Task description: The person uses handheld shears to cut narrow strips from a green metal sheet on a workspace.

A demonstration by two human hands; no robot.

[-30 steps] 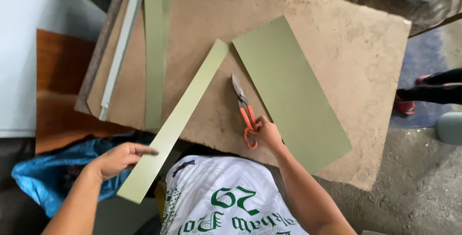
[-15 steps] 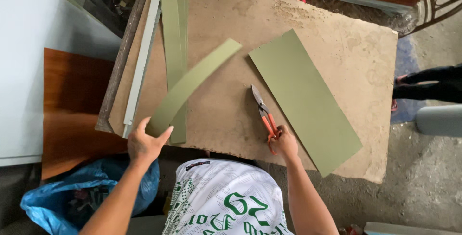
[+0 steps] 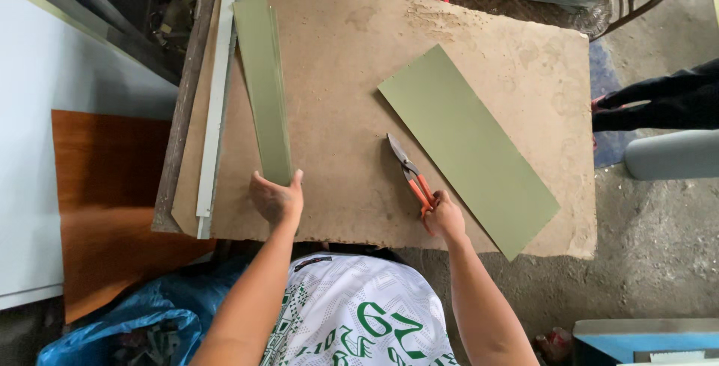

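Fingers of left hand (image 3: pixel 277 200) curled over near end of narrow green strip (image 3: pixel 264 85), thumb up on right edge; gripping. Strip lying flat on stack of like strips, running toward 12 o'clock along left side of brown board (image 3: pixel 352 66). Pale metal rail (image 3: pixel 217 96) just beside strip at 9 o'clock, parallel. Right hand (image 3: pixel 445 216) closed round orange handles of tin snips (image 3: pixel 408 175), blades shut, tips pointing to 11 o'clock, resting on board. Wide green sheet (image 3: pixel 468 145) at 3 o'clock of snips, flat, angled, near corner just over board's front edge. Blue bag (image 3: pixel 142 325) down at 7 o'clock, on floor.
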